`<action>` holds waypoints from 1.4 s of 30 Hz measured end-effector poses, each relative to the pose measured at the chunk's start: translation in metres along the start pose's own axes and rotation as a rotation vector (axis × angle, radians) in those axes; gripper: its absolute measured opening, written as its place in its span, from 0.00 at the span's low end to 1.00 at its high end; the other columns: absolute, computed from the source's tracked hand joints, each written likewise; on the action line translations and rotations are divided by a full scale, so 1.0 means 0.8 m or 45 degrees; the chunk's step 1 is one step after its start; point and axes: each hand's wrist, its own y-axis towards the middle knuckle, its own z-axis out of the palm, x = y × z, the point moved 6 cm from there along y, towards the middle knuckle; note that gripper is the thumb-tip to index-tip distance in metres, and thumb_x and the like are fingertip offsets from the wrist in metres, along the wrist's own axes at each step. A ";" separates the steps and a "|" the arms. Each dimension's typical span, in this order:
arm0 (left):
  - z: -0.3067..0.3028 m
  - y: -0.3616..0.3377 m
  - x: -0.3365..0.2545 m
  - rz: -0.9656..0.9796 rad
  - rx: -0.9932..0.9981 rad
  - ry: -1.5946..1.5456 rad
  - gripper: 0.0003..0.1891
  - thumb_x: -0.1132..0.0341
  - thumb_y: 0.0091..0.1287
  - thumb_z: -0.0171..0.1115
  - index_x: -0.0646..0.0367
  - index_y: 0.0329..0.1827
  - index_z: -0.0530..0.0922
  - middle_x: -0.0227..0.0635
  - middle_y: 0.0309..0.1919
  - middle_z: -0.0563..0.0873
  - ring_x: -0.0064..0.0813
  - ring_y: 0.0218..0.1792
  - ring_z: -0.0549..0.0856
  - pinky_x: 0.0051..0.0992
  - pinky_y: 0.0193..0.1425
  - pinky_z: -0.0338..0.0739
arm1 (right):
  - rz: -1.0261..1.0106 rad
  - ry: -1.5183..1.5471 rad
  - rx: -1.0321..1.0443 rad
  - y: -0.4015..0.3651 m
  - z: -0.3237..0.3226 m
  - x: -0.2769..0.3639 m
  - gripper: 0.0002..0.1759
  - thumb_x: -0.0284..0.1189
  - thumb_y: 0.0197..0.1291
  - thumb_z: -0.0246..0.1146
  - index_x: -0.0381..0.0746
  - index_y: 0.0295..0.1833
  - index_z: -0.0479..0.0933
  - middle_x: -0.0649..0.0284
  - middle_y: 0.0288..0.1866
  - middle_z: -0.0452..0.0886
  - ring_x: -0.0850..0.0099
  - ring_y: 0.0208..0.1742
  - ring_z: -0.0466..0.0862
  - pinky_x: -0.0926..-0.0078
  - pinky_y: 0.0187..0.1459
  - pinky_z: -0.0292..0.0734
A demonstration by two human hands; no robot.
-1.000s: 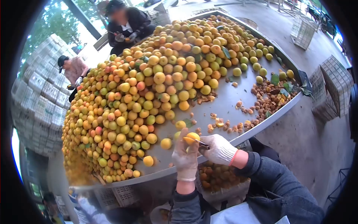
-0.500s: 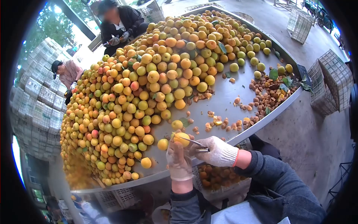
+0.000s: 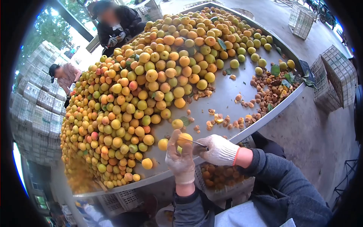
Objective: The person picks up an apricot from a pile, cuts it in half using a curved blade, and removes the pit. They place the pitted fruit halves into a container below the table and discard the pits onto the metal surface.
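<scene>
My left hand [image 3: 180, 163], in a thin whitish glove, is closed around a yellow apricot [image 3: 185, 139] at the table's near edge. In my right hand [image 3: 221, 151], gloved in white knit with a red cuff edge, is a small knife [image 3: 200, 144]. Its thin blade points left and meets the side of the apricot; most of the handle is hidden in my fist. Two loose apricots lie close by, one yellow apricot [image 3: 177, 123] just beyond my fingers and another apricot [image 3: 163, 144] to their left.
A big heap of apricots [image 3: 128, 102] covers much of the metal table [image 3: 242, 81]. Apricot pits [image 3: 270, 90] lie along its right edge. A crate of halved apricots [image 3: 223, 189] sits below my wrists. Two people, one person [image 3: 121, 22] nearer, work across the heap. Plastic crates [image 3: 334, 81] stand right.
The apricot has turned in my left fingers, which now stand more upright around it. The knife stays against its side. The whole view has shifted slightly.
</scene>
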 end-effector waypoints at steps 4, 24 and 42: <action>0.007 -0.004 0.001 0.022 -0.051 -0.030 0.29 0.54 0.67 0.65 0.70 0.62 0.73 0.40 0.56 0.80 0.28 0.54 0.80 0.27 0.60 0.75 | -0.027 -0.084 -0.009 0.000 -0.002 0.005 0.14 0.25 0.54 0.59 0.36 0.46 0.80 0.49 0.37 0.85 0.53 0.40 0.85 0.64 0.45 0.80; 0.012 -0.019 0.004 -0.438 0.156 -0.084 0.28 0.70 0.64 0.69 0.73 0.63 0.69 0.40 0.45 0.84 0.28 0.46 0.85 0.25 0.52 0.81 | 0.019 0.509 0.325 0.007 0.031 -0.015 0.08 0.23 0.57 0.62 0.32 0.41 0.80 0.59 0.34 0.83 0.74 0.38 0.81 0.75 0.41 0.77; 0.026 -0.010 0.004 -0.236 0.164 -0.082 0.33 0.60 0.58 0.75 0.69 0.62 0.72 0.36 0.50 0.81 0.23 0.47 0.81 0.22 0.51 0.78 | -0.113 -0.035 -0.230 -0.010 0.000 -0.011 0.11 0.25 0.53 0.58 0.36 0.42 0.81 0.47 0.32 0.83 0.51 0.34 0.84 0.60 0.38 0.78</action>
